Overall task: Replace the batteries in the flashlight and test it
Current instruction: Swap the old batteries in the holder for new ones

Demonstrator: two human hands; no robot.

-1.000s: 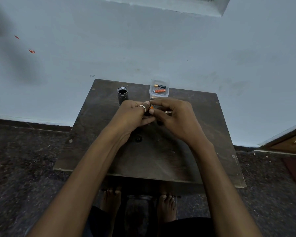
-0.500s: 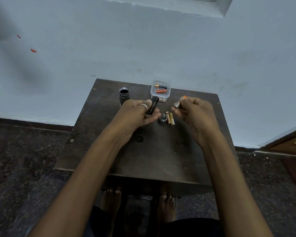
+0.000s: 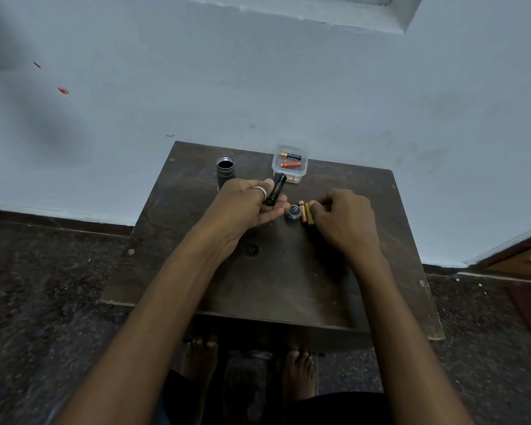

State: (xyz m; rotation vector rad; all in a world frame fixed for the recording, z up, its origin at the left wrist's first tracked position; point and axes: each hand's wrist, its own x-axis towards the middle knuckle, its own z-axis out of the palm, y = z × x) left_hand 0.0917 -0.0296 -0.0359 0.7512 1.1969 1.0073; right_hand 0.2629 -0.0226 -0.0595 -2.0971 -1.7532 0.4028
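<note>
The left hand (image 3: 246, 207) holds the black battery holder (image 3: 276, 190) between thumb and curled fingers. The holder is tilted, its long axis running away from the person, and its far end comes up just beside the clear plastic tub (image 3: 301, 174) at the far edge of the counter (image 3: 288, 277).

The right hand (image 3: 345, 220) rests low near the counter's middle. Its fingers (image 3: 314, 210) are curled down and seem to pinch an orange-tipped battery (image 3: 318, 201), right against two spent batteries (image 3: 305, 213). These lie side by side with their long axes pointing toward the far edge. The tail cap (image 3: 293, 211) sits just left of them.

The flashlight body (image 3: 225, 171) stands upright, open end up, near the far edge beyond the left hand.

The fresh batteries (image 3: 290, 160) lie crosswise in the tub, parallel to the far edge, beyond the right fingers and slightly to their left. The left hand is closer but occupied, so the reach likely falls to the right hand once it lets go.
</note>
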